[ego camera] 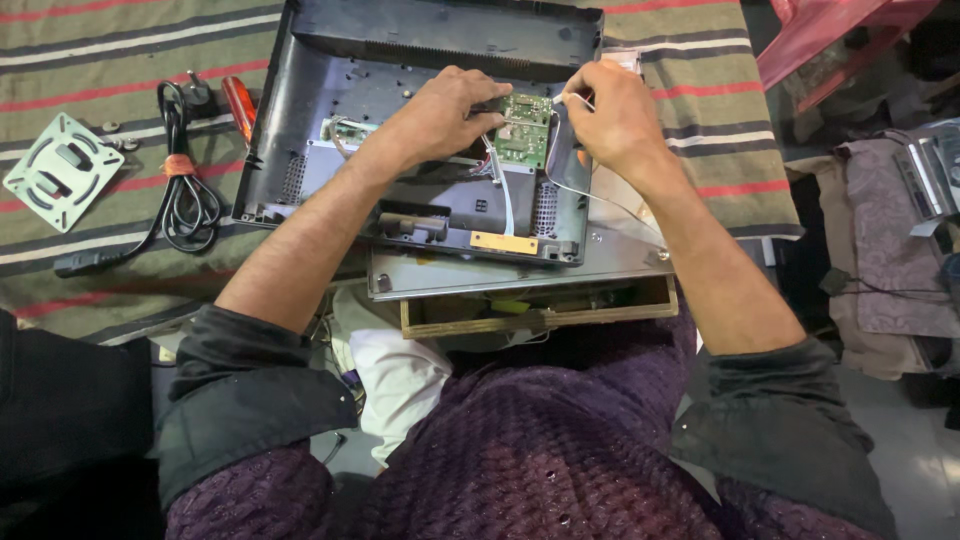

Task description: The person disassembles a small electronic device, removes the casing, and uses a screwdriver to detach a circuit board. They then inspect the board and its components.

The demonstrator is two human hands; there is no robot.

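An opened monitor (330, 120) lies back-up on a striped cloth (90, 60), its dark rear shell lifted off at the top. A small green circuit board (524, 128) stands on the metal chassis. My left hand (450, 110) holds the board's left edge with its fingertips. My right hand (608, 112) pinches a thin white wire with a small plug (566, 98) at the board's upper right corner; the wire trails down to the right. A flat ribbon cable (506, 195) runs down from the board.
A coiled black power cord (185, 190) and a red-handled screwdriver (239, 105) lie left of the monitor, with a grey square mounting plate (57, 170) and loose screws further left. A wooden drawer (540, 310) sticks out below the monitor. Pink plastic furniture (830, 40) and cluttered gear are at the right.
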